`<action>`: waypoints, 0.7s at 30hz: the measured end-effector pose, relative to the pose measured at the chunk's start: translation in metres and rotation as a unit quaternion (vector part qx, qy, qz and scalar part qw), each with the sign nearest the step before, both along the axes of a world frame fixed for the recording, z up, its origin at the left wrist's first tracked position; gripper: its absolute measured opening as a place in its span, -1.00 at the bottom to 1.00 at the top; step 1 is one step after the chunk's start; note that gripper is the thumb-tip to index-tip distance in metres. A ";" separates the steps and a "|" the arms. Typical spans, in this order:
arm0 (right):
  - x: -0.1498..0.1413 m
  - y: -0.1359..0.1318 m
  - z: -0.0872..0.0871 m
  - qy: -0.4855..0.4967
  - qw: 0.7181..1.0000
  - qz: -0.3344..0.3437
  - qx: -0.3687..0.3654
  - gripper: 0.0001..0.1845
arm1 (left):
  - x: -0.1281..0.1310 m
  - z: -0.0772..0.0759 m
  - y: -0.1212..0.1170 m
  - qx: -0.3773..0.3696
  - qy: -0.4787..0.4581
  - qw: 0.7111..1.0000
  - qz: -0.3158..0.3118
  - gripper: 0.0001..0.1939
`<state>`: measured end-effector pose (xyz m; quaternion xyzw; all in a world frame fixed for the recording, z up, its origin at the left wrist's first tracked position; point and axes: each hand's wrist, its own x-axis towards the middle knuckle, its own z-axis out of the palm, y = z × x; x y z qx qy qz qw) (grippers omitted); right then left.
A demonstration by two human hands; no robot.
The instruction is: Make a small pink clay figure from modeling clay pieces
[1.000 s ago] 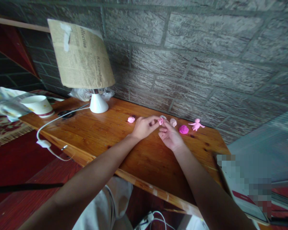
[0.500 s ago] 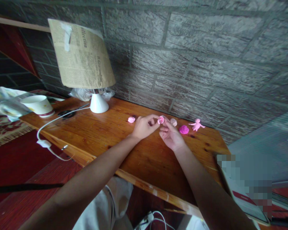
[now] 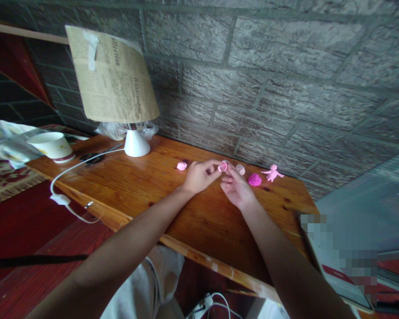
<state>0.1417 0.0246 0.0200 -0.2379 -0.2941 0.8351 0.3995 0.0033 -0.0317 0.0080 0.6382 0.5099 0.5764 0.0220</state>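
Between my two hands, just above the wooden table [image 3: 133,186], is a small pink piece of modelling clay [image 3: 223,166] with a hollowed, cup-like look. My left hand [image 3: 202,175] pinches it from the left, thumb and fingertips closed. From the right, the fingertips of my right hand [image 3: 236,186] press on it, other fingers curled. A pale pink lump [image 3: 240,169] lies just behind my right hand. Beside that sits a bright magenta lump [image 3: 254,179], then a small pink doll figure [image 3: 272,173] with its arms out. Left of my left hand rests a light pink lump [image 3: 181,165].
A table lamp [image 3: 138,144] with a newsprint shade stands at the left, its white cord [image 3: 76,166] hanging over the front edge. A paper cup [image 3: 53,147] and dark scissors [image 3: 92,157] are near it. A stone-patterned wall [image 3: 286,88] rises behind; a tablet-like device [image 3: 339,266] is at right.
Both hands stay nearly in place. The pink clay has turned slightly between the fingertips, so its hollow shows differently.
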 end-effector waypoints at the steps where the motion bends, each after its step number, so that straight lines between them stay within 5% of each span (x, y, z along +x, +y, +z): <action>1: 0.000 0.000 0.000 0.000 1.000 0.000 0.001 -0.69 | 0.000 0.000 0.000 -0.001 0.001 1.000 -0.001 -0.76; 21: 0.001 0.003 -0.004 -0.033 0.999 -0.004 0.035 -0.76 | 0.000 0.001 0.001 -0.014 -0.017 1.000 -0.005 -0.72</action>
